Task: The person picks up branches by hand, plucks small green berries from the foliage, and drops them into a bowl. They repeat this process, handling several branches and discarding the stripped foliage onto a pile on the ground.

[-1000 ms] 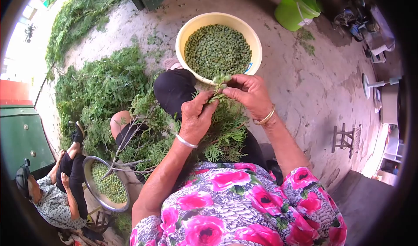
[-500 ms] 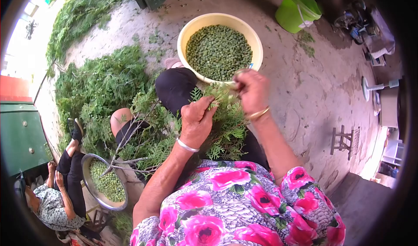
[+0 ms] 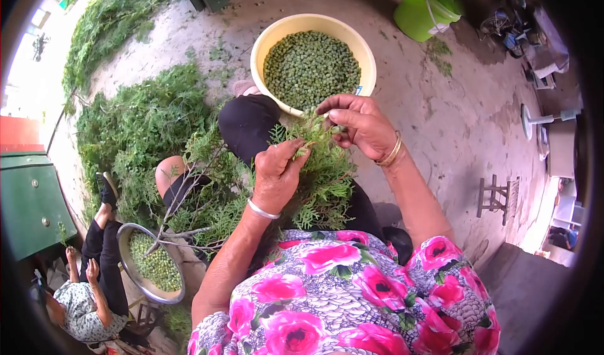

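Observation:
A leafy green branch [image 3: 321,194] lies across my lap, its bare stems reaching left. My left hand [image 3: 277,174], with a silver bracelet, is closed round a sprig of it. My right hand [image 3: 362,127], wearing a gold bracelet, is at the sprig's tip, thumb and fingers curled around small green berries. Just beyond both hands stands a cream basin [image 3: 370,50] with many green berries [image 3: 311,69] inside.
Cut branches [image 3: 145,125] are heaped on the floor at the left. A metal bowl [image 3: 178,292] of berries stands near another seated person [image 3: 85,308]. A green bucket [image 3: 423,15] is at the upper right, a small wooden stool [image 3: 496,198] at the right.
My right hand, blurred before, has turned and its fingers now reach the sprig's tip. The other person's hand now holds up a small green sprig.

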The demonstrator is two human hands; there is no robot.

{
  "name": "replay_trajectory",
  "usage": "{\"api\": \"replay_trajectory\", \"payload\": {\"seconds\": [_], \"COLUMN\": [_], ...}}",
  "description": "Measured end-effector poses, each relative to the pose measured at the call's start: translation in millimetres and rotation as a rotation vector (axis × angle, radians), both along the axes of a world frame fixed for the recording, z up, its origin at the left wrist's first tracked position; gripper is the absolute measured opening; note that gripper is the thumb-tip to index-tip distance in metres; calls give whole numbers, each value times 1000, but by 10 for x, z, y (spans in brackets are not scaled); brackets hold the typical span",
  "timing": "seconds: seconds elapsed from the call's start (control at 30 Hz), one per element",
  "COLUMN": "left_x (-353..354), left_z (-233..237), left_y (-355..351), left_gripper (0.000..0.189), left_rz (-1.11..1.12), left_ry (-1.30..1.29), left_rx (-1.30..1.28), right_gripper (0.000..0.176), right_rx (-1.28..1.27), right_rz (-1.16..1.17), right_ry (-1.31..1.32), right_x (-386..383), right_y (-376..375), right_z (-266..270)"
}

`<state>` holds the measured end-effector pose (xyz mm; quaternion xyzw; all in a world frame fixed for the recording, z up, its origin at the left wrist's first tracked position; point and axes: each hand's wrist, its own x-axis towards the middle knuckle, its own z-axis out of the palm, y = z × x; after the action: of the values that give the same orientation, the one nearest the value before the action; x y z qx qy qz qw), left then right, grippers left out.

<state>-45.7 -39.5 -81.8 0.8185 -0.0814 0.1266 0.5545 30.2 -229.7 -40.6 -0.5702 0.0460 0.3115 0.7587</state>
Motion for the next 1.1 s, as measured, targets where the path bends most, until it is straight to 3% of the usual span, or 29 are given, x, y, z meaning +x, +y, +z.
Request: {"api": "replay_trajectory", "payload": {"seconds": [0.2, 0.43, 0.63, 0.83, 0.9, 1.0, 1.03, 1.1], "left_x": [-32, -38, -26, -29, -30, -14, -2, -8], "left_z": [-18, -38, -25, -58, -47, 2, 19, 22], "left_y": [12, 23, 31, 24, 12, -18, -38, -37], "left_gripper": [21, 24, 18, 22, 23, 24, 24, 25], "left_rz": [-5, -15, -12, -42, -56, -72, -67, -62], "left_ry": [23, -30, -62, -120, -129, -143, -129, -116], "left_rx": [3, 27, 60, 96, 112, 188, 189, 191], "right_gripper": [23, 19, 18, 13, 11, 12, 12, 13], "right_rx": [-83, -97, -91, -51, -248, -447, -447, -448], "right_rz": [235, 29, 219, 5, -134, -244, -244, -464], "right_ry": [-2, 11, 93, 147, -303, -488, -488, -397], "right_x": [26, -33, -19, -180, -216, -217, -204, -164], "right_y": [28, 105, -13, 105, 139, 197, 209, 231], "right_z": [55, 112, -15, 17, -179, -342, -339, -337]}}
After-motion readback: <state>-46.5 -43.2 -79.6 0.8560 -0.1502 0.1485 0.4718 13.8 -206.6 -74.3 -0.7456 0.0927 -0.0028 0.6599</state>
